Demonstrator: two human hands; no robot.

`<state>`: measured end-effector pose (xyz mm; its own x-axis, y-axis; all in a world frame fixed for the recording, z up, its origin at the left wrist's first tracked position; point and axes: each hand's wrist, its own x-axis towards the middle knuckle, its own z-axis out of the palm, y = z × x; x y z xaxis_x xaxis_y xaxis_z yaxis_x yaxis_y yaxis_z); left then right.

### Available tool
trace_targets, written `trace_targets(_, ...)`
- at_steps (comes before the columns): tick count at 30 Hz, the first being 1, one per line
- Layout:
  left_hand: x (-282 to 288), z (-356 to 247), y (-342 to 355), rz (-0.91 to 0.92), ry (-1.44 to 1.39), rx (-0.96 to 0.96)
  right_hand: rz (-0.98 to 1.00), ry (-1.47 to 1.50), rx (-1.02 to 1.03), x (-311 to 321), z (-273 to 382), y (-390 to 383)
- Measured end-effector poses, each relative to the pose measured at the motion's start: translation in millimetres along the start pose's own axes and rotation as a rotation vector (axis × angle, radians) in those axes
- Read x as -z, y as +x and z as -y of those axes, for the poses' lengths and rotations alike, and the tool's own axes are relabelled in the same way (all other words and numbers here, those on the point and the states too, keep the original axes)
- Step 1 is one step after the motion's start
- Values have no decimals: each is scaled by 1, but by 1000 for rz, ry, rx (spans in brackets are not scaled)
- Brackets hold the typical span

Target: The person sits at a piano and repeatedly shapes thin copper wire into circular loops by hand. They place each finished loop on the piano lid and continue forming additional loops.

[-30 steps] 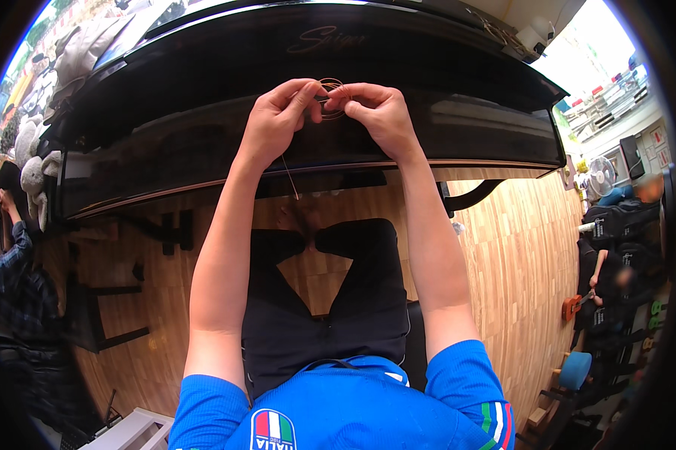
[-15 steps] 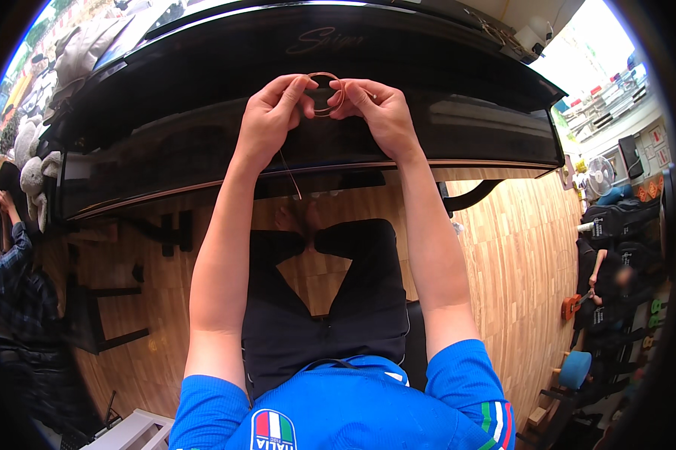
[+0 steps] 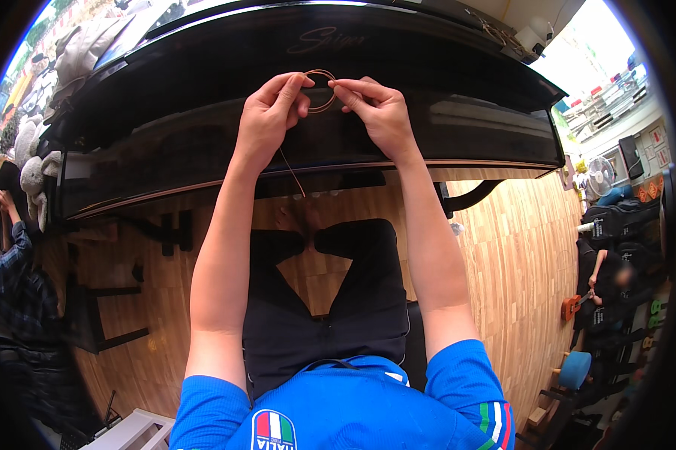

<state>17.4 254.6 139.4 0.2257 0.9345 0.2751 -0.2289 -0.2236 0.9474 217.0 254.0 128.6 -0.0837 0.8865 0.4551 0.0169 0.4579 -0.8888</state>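
Note:
A thin copper-coloured wire point(image 3: 323, 110) is wound into a small ring of a few loops, held up in front of the black piano. Its left side is pinched between the thumb and fingers of my left hand point(image 3: 270, 110), which hide part of the loops. On the upper right of the ring, the thumb and fingertips of my right hand point(image 3: 379, 111) close on the wire. A loose tail of the wire point(image 3: 293, 174) hangs below my left hand, beside the wrist. Both forearms reach up from the lower edge.
The glossy black piano point(image 3: 203, 150) spans the view beyond my hands. A plush toy point(image 3: 34, 176) sits at its left end, near a person in a plaid shirt point(image 3: 8, 277). Across the wooden floor point(image 3: 503, 277), at right, another person holds a small orange-brown string instrument point(image 3: 570, 307) near a blue stool point(image 3: 575, 369).
My right fingers have shifted from around the ring's right side to a pinch at its upper right. The ring has moved slightly left, and the hanging tail has swung a little right.

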Motion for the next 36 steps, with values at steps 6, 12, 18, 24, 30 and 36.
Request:
trace_targets(6, 1, 2, 1, 46, 38, -2, -41, -41, -85, -4, 5, -3)
trace_targets(12, 1, 2, 0, 120, 99, -5, -22, 18, -58, -5, 5, -3)
trace_targets(18, 0, 1, 0, 126, 120, -16, -11, 36, -9, -1, 1, -1)
trace_targets(24, 0, 1, -1, 114, 132, -14, -28, 14, 43, -2, -2, -1)
trace_targets(30, 0, 1, -1, 111, 133, -16, -13, 102, -50, 2, 4, -2)
trace_targets(36, -4, 1, 0, 98, 119, -13, 85, 239, -88, 11, 5, 0)
